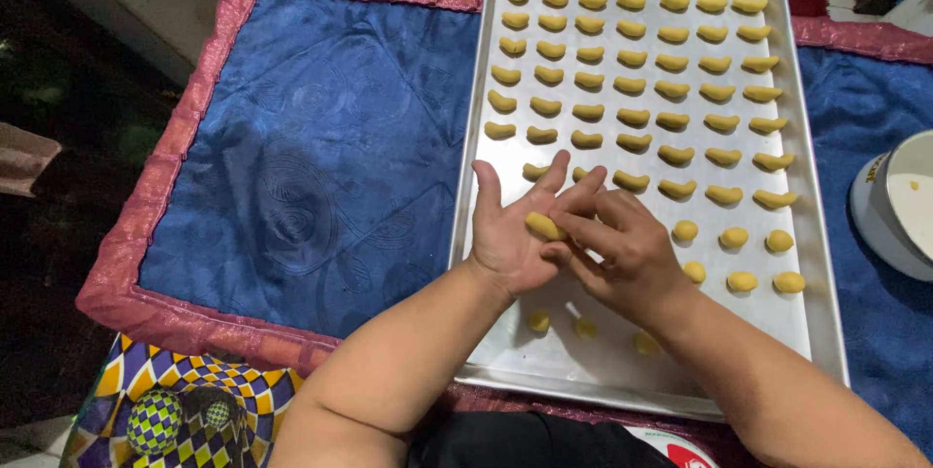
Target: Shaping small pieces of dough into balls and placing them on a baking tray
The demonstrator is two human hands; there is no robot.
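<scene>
Item: metal baking tray, taken as the landmark, set on a blue cloth with a pink border. The tray's near edge was partly covered by both forearms.

Left hand: held palm up over the tray's near left part, fingers spread. A yellow dough piece was lying on its palm.

Right hand: laid across the left palm, fingers pressed together with the tips on the dough piece. How much of the piece was hidden beneath them could not be told.

Curved dough pieces: ranged in rows across the tray's far and middle parts; some in the nearest row were hidden behind the hands.

Round dough balls: grouped at the tray's near right; three more were glimpsed dimly in shadow beneath the forearms.

White container: right of the tray, cut off by the frame edge.

Patterned fabric: left of and nearer than the tray, partly cut off.
</scene>
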